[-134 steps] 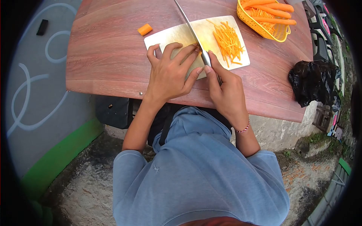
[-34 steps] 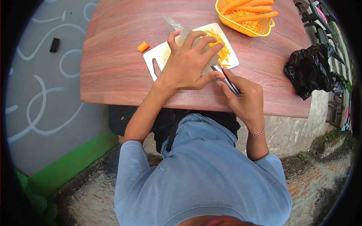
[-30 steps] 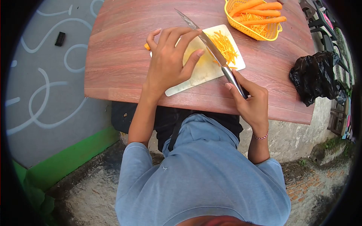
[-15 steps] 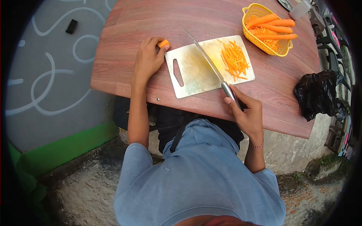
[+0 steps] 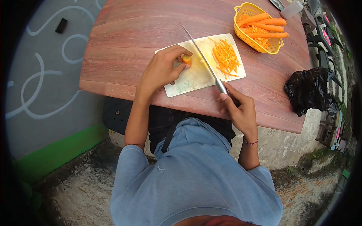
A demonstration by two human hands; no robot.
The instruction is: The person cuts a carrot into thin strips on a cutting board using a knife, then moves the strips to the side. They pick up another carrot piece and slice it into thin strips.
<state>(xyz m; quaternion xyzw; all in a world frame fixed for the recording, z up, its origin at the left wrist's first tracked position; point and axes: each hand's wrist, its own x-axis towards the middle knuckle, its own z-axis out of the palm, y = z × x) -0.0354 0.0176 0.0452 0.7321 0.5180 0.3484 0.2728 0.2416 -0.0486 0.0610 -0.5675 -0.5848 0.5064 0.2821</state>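
A short carrot piece [image 5: 186, 59] sits on the near-left part of a white cutting board [image 5: 192, 77], pinched between the thumb and fingertips of the person's left hand [image 5: 162, 69], which rests curled over the board's left edge. Whether the piece stands on end or lies on its side is hard to tell at this size. Just to the right of the piece, a long knife [image 5: 201, 56] lies diagonally, its tip pointing away and to the left, its blade close beside the carrot piece and possibly touching it. The right hand [image 5: 237, 109] is closed around the knife's handle at the table's near edge, so the left hand is the nearer one to the piece and the blade reaches it from the right. Farther right on the board lies a heap of thin carrot strips [image 5: 225, 57]. Beyond that, a yellow basket [image 5: 241, 22] holds whole carrots [image 5: 266, 26]. All of it rests on a reddish wooden table [image 5: 124, 41], with a black plastic bag [image 5: 307, 88] at the right edge.
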